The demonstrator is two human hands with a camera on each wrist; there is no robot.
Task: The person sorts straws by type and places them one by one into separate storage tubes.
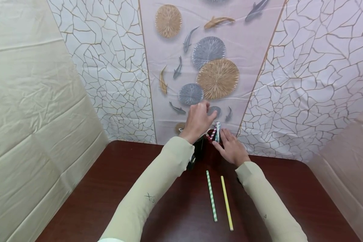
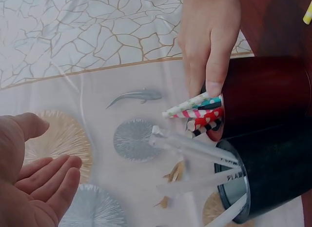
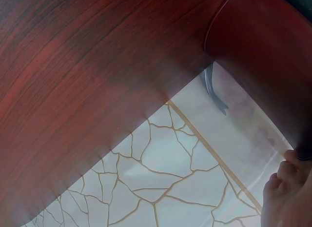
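In the head view my left hand (image 1: 197, 121) hovers over two cylindrical cups at the back of the table, its fingers loosely bent around nothing. My right hand (image 1: 233, 148) grips the dark red cup (image 2: 268, 90) at its rim, thumb and fingers on different sides. Patterned paper straws (image 2: 192, 110), striped, dotted and hearted, poke out of that cup. Beside it stands a black cup (image 2: 278, 173) holding white wrapped straws (image 2: 195, 145). Two loose straws lie on the table in front: a green-striped straw (image 1: 211, 196) and a yellow straw (image 1: 227, 203).
The dark wooden table (image 1: 109, 188) ends at a patterned cloth backdrop (image 1: 121, 67) just behind the cups. Cream cloth walls (image 1: 27, 111) close in the left and right sides.
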